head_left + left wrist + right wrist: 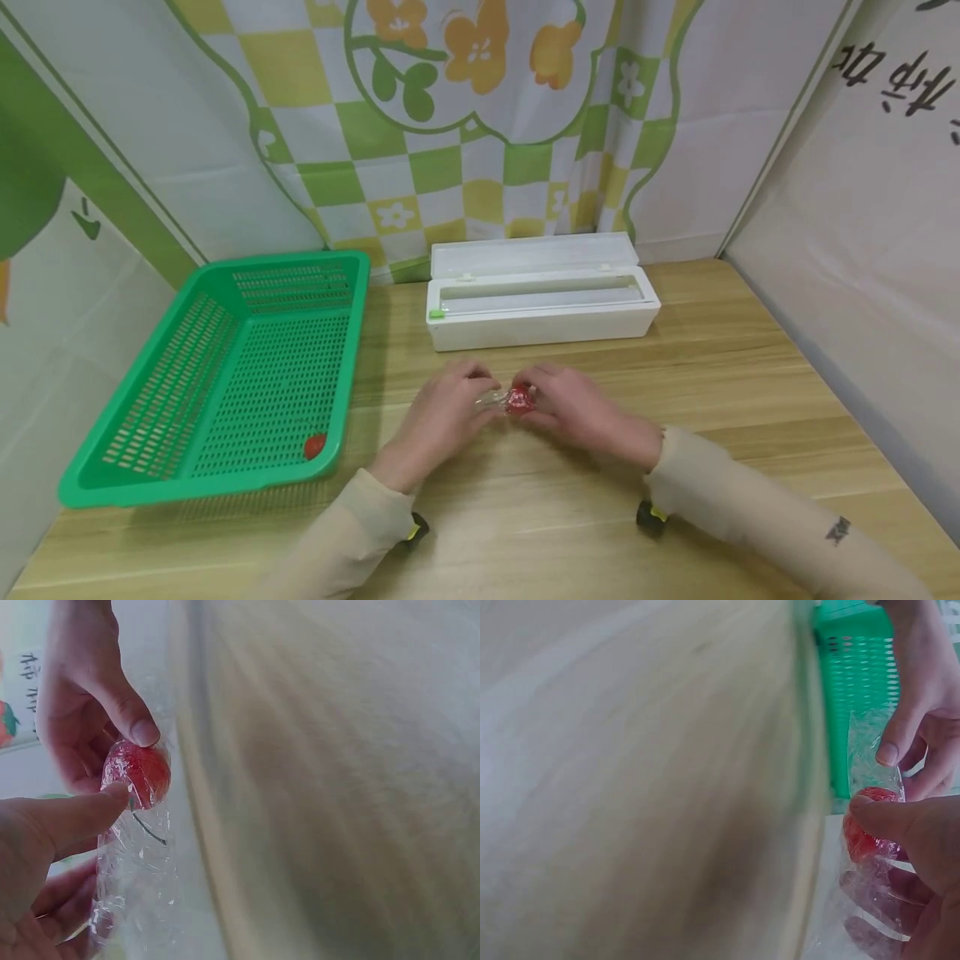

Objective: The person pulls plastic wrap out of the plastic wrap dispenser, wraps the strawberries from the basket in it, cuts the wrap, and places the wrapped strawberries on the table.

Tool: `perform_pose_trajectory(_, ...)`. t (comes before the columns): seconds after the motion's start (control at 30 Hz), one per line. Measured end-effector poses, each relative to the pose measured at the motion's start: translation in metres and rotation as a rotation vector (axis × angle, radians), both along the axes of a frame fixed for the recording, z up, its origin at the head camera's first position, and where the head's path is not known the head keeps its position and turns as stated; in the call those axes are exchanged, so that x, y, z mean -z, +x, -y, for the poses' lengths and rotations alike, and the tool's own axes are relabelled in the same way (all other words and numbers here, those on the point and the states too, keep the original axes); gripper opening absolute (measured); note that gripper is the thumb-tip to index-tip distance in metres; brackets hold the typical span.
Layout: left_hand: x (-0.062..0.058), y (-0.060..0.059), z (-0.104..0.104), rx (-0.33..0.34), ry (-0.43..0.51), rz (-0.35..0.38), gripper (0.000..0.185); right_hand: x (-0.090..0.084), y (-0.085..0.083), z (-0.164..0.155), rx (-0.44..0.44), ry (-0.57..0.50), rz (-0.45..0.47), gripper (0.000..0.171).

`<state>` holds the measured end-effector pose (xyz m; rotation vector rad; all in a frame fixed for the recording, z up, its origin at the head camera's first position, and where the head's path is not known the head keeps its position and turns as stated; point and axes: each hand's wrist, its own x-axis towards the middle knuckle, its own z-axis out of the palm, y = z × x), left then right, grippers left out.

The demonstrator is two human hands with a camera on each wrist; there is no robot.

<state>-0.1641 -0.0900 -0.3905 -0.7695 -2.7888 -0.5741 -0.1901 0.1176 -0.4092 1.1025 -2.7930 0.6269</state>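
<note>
We see both hands meeting just in front of the long white plastic cling-film dispenser box [542,302]. The left hand [442,415] pinches clear crinkly plastic film [135,892]; the right hand [573,407] pinches the small red round fruit [519,401] inside it, probably to keep the wrap taut. Left of the box, a green perforated plastic basket [225,379] holds another red fruit [315,446].

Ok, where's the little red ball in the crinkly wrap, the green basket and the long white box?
small red ball in clear wrap [519,401], head view, its red middle.
green plastic basket [213,268], head view, far rim.
long white plastic box [540,325], head view, front wall.
</note>
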Motion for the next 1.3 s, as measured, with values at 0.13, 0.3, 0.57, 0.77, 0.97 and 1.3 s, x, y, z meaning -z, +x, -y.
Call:
perform_pose_trajectory(0.13, -0.012, 0.006, 0.003, 0.015, 0.019, -0.105, 0.026, -0.017, 0.006, -0.001, -0.024, -0.090, 0.023, 0.040)
perform_pose_trajectory(0.3, -0.029, 0.014, 0.005, 0.026, 0.073, -0.107, 0.025, -0.032, 0.012, -0.002, -0.079, -0.208, -0.048, 0.047)
perform_pose_trajectory(0.57, -0.049, 0.020, 0.007, 0.093, 0.230, -0.111, 0.026, -0.050, 0.024, -0.002, -0.115, -0.414, -0.124, 0.045)
perform_pose_trajectory(0.77, -0.060, 0.024, 0.006, 0.139, 0.328, -0.050, 0.035, -0.061, 0.031, -0.001, -0.121, -0.460, -0.167, 0.047)
perform_pose_trajectory(0.97, -0.062, 0.027, 0.005, 0.126, 0.334, -0.081, 0.036, -0.068, 0.036, 0.001, -0.137, -0.470, -0.187, 0.047)
perform_pose_trajectory(1.3, -0.054, 0.034, -0.008, -0.004, 0.223, -0.143, 0.018, -0.069, 0.041, 0.004, -0.082, -0.455, -0.229, 0.046)
